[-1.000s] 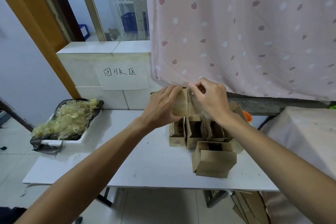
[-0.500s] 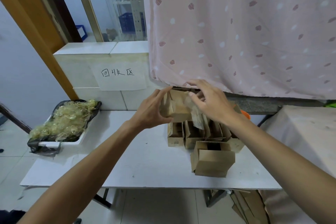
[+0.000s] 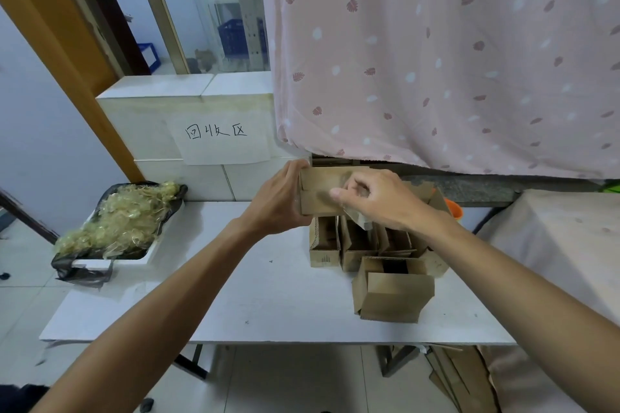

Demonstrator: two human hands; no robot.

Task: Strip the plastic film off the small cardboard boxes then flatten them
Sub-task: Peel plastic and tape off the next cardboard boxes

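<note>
Two hands meet above the far side of the white table (image 3: 268, 305), and I see both forearms reaching in from the bottom corners. My left hand (image 3: 278, 201) wraps the left end of a small cardboard box (image 3: 318, 191), thumb on top and fingers under, holding it raised in front of the tiled ledge (image 3: 188, 100). My right hand (image 3: 379, 201) is curled over the box's right half, thumb and forefinger pinched on a strip of clear film (image 3: 360, 220) that hangs below the palm. Under the hands a cluster of open boxes (image 3: 355, 241) stands upright, with one more box (image 3: 392, 295) lying on its side nearer me, close to the table's front edge. The left stretch of tabletop is bare up to a bag-lined tray (image 3: 110, 261) heaped with stripped film (image 3: 117, 218), which overhangs the left edge. A pink curtain (image 3: 453, 54) hangs just behind the hands, and a cloth-covered surface (image 3: 563, 238) sits to the right
</note>
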